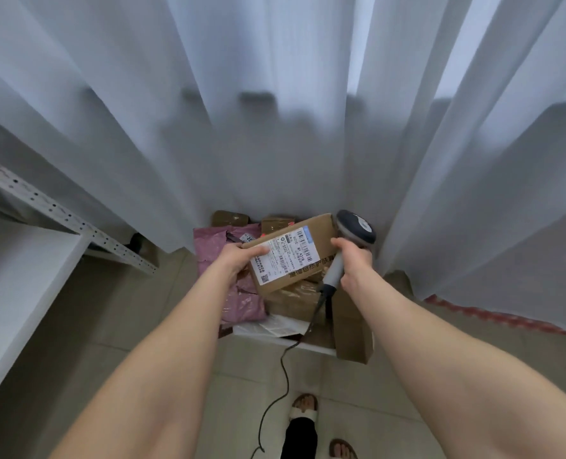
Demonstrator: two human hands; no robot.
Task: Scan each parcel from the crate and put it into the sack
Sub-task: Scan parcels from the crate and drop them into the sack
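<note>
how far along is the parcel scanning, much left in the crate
Done: unclear, no sack is in view. In hand: the left hand holds a labelled cardboard box, label up, while the right hand grips the scanner beside it. Left: a pink mailer and several brown parcels lie in the crate below.

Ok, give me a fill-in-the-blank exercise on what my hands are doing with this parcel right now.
The left hand holds a cardboard box whose label is ____.
The right hand grips a ____ with a trailing cable.
The soft mailer bag below the left hand is ____.
Missing words: white; scanner; pink.
</note>
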